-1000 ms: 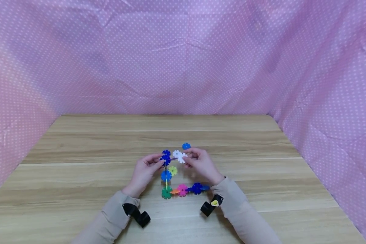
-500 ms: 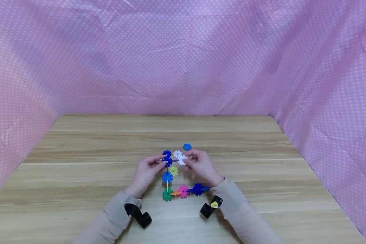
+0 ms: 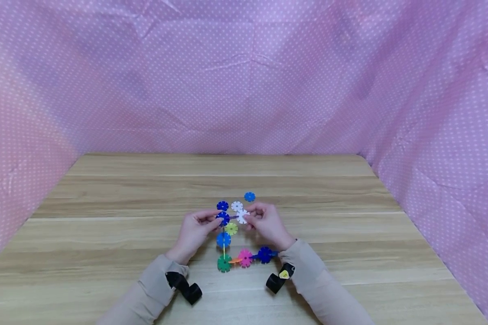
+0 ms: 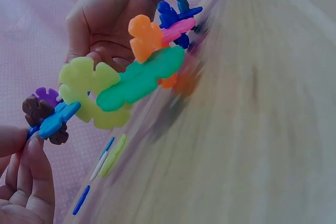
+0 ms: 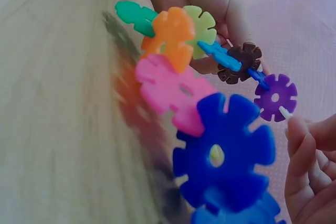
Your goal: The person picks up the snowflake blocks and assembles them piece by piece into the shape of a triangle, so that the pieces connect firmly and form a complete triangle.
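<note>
A chain of notched plastic discs is held above the wooden table. My left hand (image 3: 193, 234) pinches its dark blue disc (image 3: 222, 219), and my right hand (image 3: 269, 225) pinches a white disc (image 3: 241, 216). A purple disc (image 5: 275, 97) joins these two, edge-on in the head view. From the dark blue disc the chain runs through a brown disc (image 5: 239, 63), a light blue disc (image 3: 223, 239), a yellow-green disc (image 4: 89, 93) and a green disc (image 3: 224, 263). It turns right through orange (image 5: 173, 38), pink (image 3: 246, 257) and dark blue (image 3: 265, 255) discs.
Beyond the hands, loose discs lie on the wooden table (image 3: 105, 234): dark blue (image 3: 222, 206), white (image 3: 236, 206), light blue (image 3: 250, 197) and yellow-green (image 3: 231, 228). Black cameras (image 3: 192, 293) are strapped to both wrists. A pink dotted cloth (image 3: 244, 90) surrounds the table's back and sides.
Both hands and the chain have come slightly nearer the table's front edge. The grips look the same, and the loose discs have stayed in place.
</note>
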The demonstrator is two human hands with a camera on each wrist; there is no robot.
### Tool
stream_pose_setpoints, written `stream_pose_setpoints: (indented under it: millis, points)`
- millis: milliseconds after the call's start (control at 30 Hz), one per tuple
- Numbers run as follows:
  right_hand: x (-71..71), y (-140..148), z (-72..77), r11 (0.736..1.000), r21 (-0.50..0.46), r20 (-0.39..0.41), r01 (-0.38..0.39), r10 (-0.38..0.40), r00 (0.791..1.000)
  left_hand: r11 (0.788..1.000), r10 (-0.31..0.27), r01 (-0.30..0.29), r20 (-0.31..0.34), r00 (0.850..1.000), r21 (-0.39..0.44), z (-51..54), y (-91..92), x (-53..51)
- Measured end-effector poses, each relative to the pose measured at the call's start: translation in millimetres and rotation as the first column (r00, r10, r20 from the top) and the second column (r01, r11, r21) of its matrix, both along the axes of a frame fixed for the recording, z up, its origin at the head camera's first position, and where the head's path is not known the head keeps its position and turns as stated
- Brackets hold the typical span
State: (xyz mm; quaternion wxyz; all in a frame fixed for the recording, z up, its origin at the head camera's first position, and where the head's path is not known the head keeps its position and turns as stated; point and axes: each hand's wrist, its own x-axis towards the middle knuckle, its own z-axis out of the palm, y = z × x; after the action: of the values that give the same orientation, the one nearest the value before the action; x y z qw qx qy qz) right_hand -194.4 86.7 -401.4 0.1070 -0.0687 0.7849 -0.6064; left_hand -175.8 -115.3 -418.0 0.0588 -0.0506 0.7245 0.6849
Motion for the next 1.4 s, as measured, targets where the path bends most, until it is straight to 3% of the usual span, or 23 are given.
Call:
stream_pose_setpoints:
  millis: [367, 800, 1167, 1400]
  points:
    - [-1.2, 3, -0.5, 0.998, 0.011, 0.048, -0.063, 0.062, 0.997, 0.998, -0.066, 0.065, -0.022, 0.998, -0.026, -1.5, -1.0, -1.1]
    - [1.3, 0, -5.6, 0.998, -0.030, 0.044, -0.053, 0.054, 0.998, 1.000, -0.029, 0.028, 0.040, 0.999, 0.010, -2.3, -2.3, -1.9]
    - [-8.9, 7, -1.8, 0.985, -0.049, 0.046, -0.163, 0.166, 0.985, 1.000, -0.019, 0.018, 0.043, 0.999, 0.009, -2.3, -4.9, -5.9]
    - [-12.5, 11, 5.6, 0.980, -0.020, 0.077, -0.196, 0.197, 0.977, 0.999, -0.048, 0.048, 0.027, 0.998, -0.007, 4.9, -16.1, -3.2]
